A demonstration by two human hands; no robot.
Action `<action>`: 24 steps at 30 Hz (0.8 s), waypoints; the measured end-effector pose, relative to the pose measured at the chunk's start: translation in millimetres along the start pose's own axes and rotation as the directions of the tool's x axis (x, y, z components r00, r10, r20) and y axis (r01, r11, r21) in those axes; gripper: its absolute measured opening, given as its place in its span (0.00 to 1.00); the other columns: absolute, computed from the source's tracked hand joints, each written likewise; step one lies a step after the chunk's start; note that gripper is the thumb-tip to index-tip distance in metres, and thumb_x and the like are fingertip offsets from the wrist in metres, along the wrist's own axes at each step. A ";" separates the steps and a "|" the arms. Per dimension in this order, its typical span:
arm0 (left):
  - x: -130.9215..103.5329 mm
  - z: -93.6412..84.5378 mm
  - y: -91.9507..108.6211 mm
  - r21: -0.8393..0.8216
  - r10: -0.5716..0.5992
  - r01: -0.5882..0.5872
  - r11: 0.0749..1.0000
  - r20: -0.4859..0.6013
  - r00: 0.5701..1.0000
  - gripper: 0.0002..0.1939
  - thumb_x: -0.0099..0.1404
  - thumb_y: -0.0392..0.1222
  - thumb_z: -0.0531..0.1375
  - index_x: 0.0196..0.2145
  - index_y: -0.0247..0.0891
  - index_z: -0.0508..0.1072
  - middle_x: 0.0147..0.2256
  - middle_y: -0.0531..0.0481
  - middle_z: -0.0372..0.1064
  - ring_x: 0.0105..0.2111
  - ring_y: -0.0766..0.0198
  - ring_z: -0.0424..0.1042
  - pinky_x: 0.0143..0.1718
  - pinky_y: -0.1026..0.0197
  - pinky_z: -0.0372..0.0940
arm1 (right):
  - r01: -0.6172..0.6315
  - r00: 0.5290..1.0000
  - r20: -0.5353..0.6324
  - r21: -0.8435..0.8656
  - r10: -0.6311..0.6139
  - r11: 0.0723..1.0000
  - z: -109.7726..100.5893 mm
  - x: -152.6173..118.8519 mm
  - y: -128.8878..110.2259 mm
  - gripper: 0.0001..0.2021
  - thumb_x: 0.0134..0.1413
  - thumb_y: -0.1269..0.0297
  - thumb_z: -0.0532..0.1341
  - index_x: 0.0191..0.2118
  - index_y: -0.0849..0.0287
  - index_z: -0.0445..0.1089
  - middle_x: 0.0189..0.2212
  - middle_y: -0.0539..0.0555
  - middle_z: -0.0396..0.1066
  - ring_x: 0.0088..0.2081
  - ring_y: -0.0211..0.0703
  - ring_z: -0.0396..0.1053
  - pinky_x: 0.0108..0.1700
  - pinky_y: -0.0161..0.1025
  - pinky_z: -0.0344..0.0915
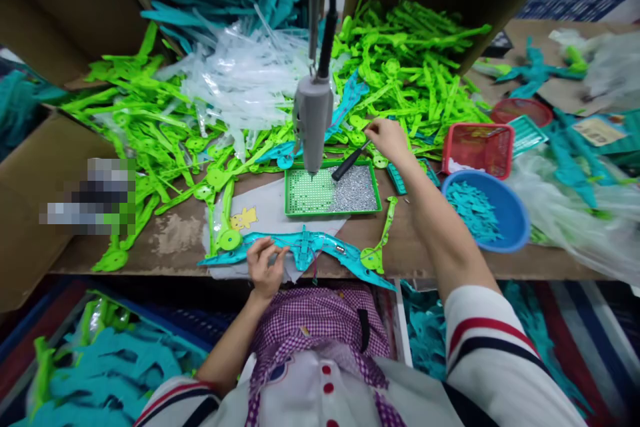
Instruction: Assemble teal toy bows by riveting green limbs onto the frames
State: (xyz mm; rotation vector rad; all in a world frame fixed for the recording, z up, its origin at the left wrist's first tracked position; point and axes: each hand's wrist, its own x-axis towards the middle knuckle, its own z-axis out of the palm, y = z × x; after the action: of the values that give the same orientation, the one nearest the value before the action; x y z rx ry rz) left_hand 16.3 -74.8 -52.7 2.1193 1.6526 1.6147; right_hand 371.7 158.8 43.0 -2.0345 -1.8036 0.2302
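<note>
A teal bow-shaped plastic part (325, 244) lies along the table's front edge, with thin dark wires and a small metal piece on it. My left hand (265, 268) is closed at its left half, fingertips pinched against it; whether they also grip the wire is hidden. My right hand (389, 140) pinches the thin end of a black-handled tool (349, 163), whose thick end rests over small silvery screws (357, 193) in a green perforated tray (331, 215). Bright green arm-like parts (229, 239) touch or flank both ends of the teal part.
A grey electric screwdriver (313, 120) hangs over the tray. Behind are heaps of green parts (415, 60) and clear plastic strips (240, 73). To the right stand a red basket (505, 150) and a blue bowl (515, 230) of small teal pieces. Cardboard boxes (60, 173) border the table.
</note>
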 end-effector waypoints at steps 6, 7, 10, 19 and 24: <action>5.2 -2.0 4.1 0.005 0.080 -0.080 0.997 -0.017 0.997 0.06 0.63 0.36 0.68 0.34 0.38 0.73 0.41 0.48 0.68 0.37 0.64 0.75 0.39 0.59 0.74 | 0.011 0.999 0.052 -0.127 -0.005 0.992 35.0 38.6 -34.8 0.13 0.58 0.64 0.59 0.46 0.64 0.74 0.49 0.69 0.75 0.49 0.62 0.72 0.52 0.55 0.66; 6.7 -1.9 4.9 0.010 0.082 -0.082 0.997 -0.030 0.996 0.06 0.63 0.35 0.68 0.34 0.38 0.73 0.40 0.48 0.68 0.37 0.64 0.74 0.39 0.59 0.74 | 0.014 0.999 0.047 -0.149 -0.007 0.989 34.5 38.3 -33.6 0.12 0.58 0.64 0.58 0.43 0.64 0.74 0.47 0.69 0.75 0.48 0.62 0.72 0.52 0.56 0.65; 10.3 -1.7 5.7 0.011 0.061 -0.061 0.998 -0.062 0.996 0.08 0.62 0.34 0.69 0.34 0.38 0.71 0.39 0.49 0.68 0.37 0.65 0.74 0.38 0.60 0.72 | 0.011 0.998 -0.053 -0.135 -0.019 0.991 20.6 27.0 -20.3 0.12 0.59 0.59 0.58 0.39 0.63 0.72 0.41 0.67 0.76 0.46 0.62 0.72 0.51 0.57 0.65; 14.8 -20.1 24.6 -0.210 -0.066 0.074 0.975 0.045 0.997 0.10 0.62 0.34 0.67 0.40 0.39 0.70 0.40 0.50 0.67 0.40 0.63 0.72 0.43 0.56 0.71 | 0.140 0.868 -0.497 0.242 -0.001 0.960 -25.6 -43.9 14.1 0.19 0.66 0.46 0.51 0.47 0.57 0.64 0.40 0.57 0.74 0.39 0.45 0.74 0.41 0.48 0.71; 68.9 -4.8 84.1 -0.464 -0.078 0.139 0.875 0.148 0.986 0.07 0.66 0.33 0.63 0.41 0.39 0.70 0.36 0.52 0.68 0.38 0.66 0.71 0.39 0.61 0.70 | 0.218 0.645 -0.760 0.285 0.081 0.933 -64.6 -115.0 6.8 0.16 0.63 0.46 0.54 0.44 0.53 0.61 0.34 0.52 0.68 0.34 0.43 0.73 0.36 0.45 0.71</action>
State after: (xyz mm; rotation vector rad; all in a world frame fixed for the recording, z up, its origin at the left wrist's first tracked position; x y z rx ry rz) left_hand 66.7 -65.4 43.3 1.8019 1.1602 1.6057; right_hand 385.7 33.4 81.8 -1.4499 -1.1712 -0.2919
